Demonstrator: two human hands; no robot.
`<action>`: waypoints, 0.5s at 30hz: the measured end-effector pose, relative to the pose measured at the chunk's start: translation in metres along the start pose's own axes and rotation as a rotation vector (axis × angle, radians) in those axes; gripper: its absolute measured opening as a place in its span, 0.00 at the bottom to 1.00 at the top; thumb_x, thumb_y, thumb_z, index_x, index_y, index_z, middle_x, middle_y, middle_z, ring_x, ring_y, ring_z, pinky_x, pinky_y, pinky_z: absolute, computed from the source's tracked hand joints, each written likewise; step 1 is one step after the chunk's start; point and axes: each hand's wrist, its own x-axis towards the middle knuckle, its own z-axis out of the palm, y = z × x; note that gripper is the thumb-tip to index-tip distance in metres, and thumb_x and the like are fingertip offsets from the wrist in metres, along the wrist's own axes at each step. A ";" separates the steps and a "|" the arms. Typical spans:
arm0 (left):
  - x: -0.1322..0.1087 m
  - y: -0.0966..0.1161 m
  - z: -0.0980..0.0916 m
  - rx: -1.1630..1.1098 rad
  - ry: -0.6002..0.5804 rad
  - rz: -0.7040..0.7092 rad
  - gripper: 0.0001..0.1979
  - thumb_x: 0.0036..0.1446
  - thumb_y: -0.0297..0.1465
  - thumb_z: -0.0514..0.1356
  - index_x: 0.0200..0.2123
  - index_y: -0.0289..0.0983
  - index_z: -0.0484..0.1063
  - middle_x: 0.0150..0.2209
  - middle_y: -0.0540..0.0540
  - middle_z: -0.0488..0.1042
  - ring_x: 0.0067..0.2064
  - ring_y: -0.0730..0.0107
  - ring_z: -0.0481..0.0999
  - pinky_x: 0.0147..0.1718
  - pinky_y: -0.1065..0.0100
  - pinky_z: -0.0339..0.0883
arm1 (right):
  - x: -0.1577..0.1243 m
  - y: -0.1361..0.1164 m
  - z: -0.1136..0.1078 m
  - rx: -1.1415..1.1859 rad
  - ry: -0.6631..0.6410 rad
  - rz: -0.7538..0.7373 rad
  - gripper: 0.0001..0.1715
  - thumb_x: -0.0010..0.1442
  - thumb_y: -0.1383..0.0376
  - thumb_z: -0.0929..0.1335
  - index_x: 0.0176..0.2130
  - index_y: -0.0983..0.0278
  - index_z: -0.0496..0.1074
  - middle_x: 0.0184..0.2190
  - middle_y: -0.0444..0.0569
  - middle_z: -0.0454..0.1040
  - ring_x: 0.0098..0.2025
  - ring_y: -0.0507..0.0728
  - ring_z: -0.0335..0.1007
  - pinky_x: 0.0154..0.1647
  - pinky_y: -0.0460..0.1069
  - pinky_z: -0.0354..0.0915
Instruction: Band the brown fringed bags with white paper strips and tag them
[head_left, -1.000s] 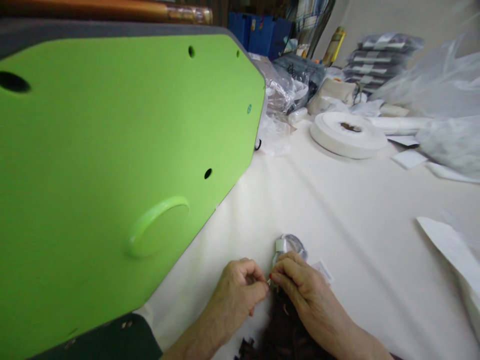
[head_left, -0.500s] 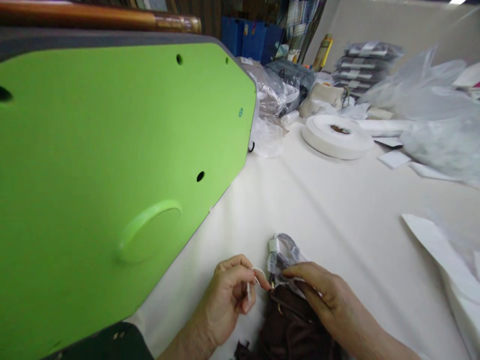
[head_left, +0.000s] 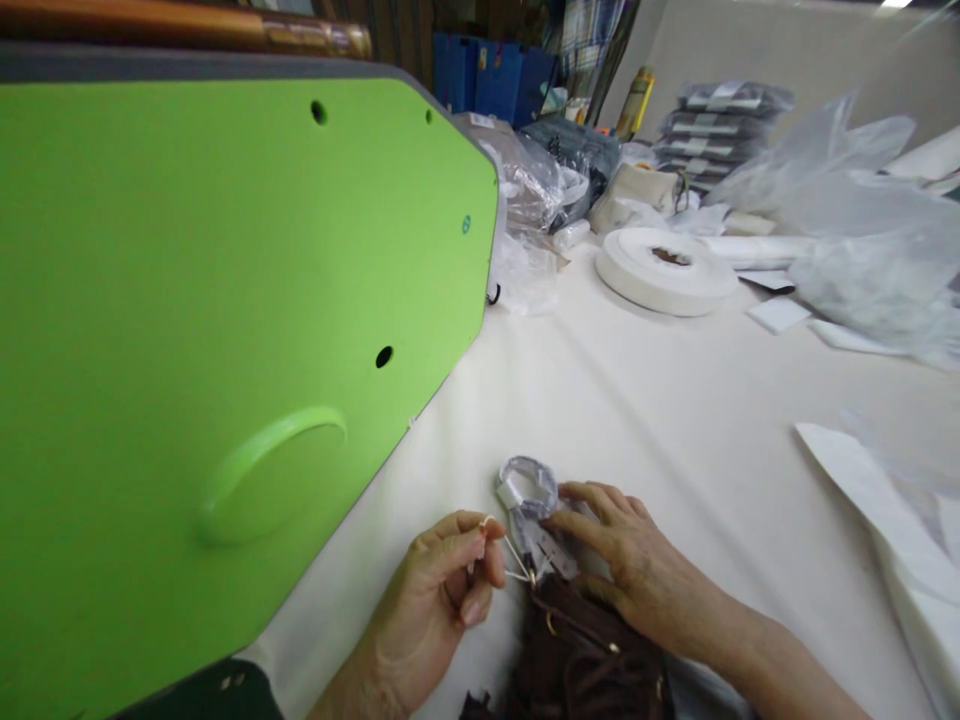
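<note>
Two hands meet at the near edge of the worktop (head_left: 637, 400). The left hand (head_left: 450, 585) pinches a thin white string (head_left: 514, 557) between thumb and forefinger. The right hand (head_left: 637, 575) lies spread, its fingertips pressing a clear packet (head_left: 529, 500) above a dark brown bag (head_left: 585, 650). A green panel (head_left: 225, 300) looms to the left, and a white tape roll (head_left: 664, 270) sits far back.

green panel (head_left: 225, 330): cut off by the left and bottom edges.
brown bag (head_left: 585, 660): near end off the bottom edge, far part under the right hand (head_left: 637, 575).
white loop (head_left: 512, 558): one end hidden in the left hand (head_left: 442, 590) pinch.
tags (head_left: 546, 548): print too small to read.
plastic bags (head_left: 847, 230): far right, blurred.
</note>
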 end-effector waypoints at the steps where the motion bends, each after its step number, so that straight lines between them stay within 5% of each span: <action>1: -0.001 0.001 -0.001 0.015 0.003 0.017 0.12 0.44 0.34 0.65 0.31 0.33 0.73 0.21 0.51 0.70 0.15 0.86 0.57 0.16 0.75 0.42 | 0.000 0.001 -0.002 -0.006 -0.006 -0.008 0.34 0.47 0.76 0.66 0.52 0.56 0.64 0.56 0.52 0.59 0.57 0.63 0.51 0.54 0.61 0.53; 5: -0.004 0.005 -0.003 0.092 0.002 0.063 0.12 0.46 0.34 0.64 0.32 0.32 0.74 0.22 0.50 0.71 0.17 0.84 0.58 0.17 0.74 0.42 | 0.002 0.000 -0.009 0.020 -0.039 -0.033 0.29 0.43 0.77 0.64 0.46 0.59 0.68 0.54 0.50 0.62 0.56 0.61 0.54 0.54 0.59 0.52; 9: -0.007 0.007 -0.001 0.190 0.025 0.060 0.14 0.44 0.36 0.65 0.33 0.33 0.75 0.22 0.48 0.72 0.20 0.81 0.59 0.20 0.73 0.46 | 0.010 -0.005 -0.015 0.059 -0.088 0.038 0.25 0.37 0.77 0.63 0.38 0.63 0.66 0.41 0.49 0.70 0.45 0.58 0.64 0.47 0.54 0.56; 15: -0.010 0.007 0.002 0.338 0.070 0.146 0.15 0.43 0.38 0.65 0.33 0.34 0.77 0.21 0.49 0.73 0.28 0.73 0.68 0.36 0.69 0.57 | 0.013 -0.007 -0.022 0.133 -0.293 0.145 0.28 0.40 0.78 0.61 0.42 0.62 0.65 0.34 0.47 0.74 0.37 0.56 0.69 0.36 0.48 0.59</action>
